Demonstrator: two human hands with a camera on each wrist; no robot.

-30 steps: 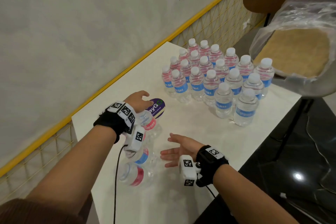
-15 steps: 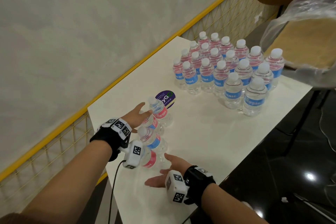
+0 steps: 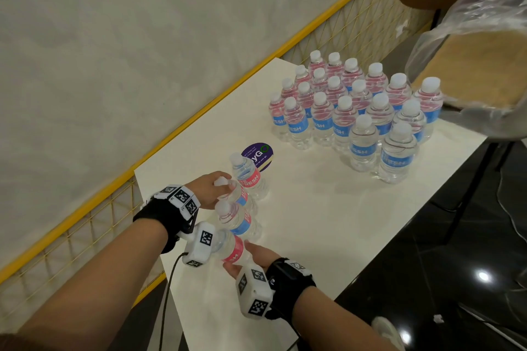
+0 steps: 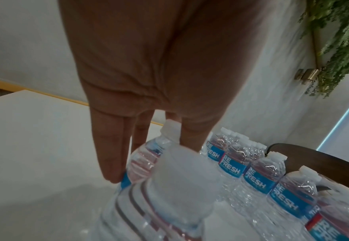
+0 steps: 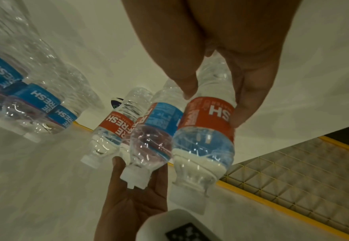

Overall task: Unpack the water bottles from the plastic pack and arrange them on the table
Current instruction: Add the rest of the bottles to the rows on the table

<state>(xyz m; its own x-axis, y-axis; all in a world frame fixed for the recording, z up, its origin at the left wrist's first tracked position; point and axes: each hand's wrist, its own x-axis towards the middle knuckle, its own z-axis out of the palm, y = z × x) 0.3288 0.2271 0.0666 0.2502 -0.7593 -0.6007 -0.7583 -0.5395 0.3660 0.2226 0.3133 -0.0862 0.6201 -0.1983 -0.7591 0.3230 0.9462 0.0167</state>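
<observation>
White bench [image 3: 328, 216]: it runs from the near left corner away to the right, along a yellow-railed mesh fence [image 3: 94, 219], and carries every bottle in view.
Left hand [image 3: 209, 189]: fingers reach down around the cap and neck of one bottle in the near row [image 3: 238, 194]; the left wrist view shows them mostly straight and loosely spread beside the white cap, so a firm hold cannot be confirmed.
Near row of bottles: four stand or lean in a line at the bench's left end, the farthest [image 3: 248, 177] upright just beside a round purple sticker [image 3: 258, 154]; the next two touch each other.
Right hand [image 3: 251, 258]: thumb and fingers curl round the body of the nearest bottle [image 3: 232, 249] at its red label, as the right wrist view shows plainly; the bottle is tilted.
Grouped bottles [image 3: 359, 111]: roughly twenty stand upright in close rows at the far right of the bench, well apart from the near four.
Plastic pack [image 3: 470, 51]: crumpled clear wrap lies on a chair seat beyond the bench's right end; no bottles appear inside it.
Progress: unpacking looks finished; what seems left is moving the near four to join the arranged group.
Hard to make out: the left wrist camera covers the neck of the nearest bottle in the head view, the chair is cut off at the frame edge, and the exact count of the rear rows is unclear.
</observation>
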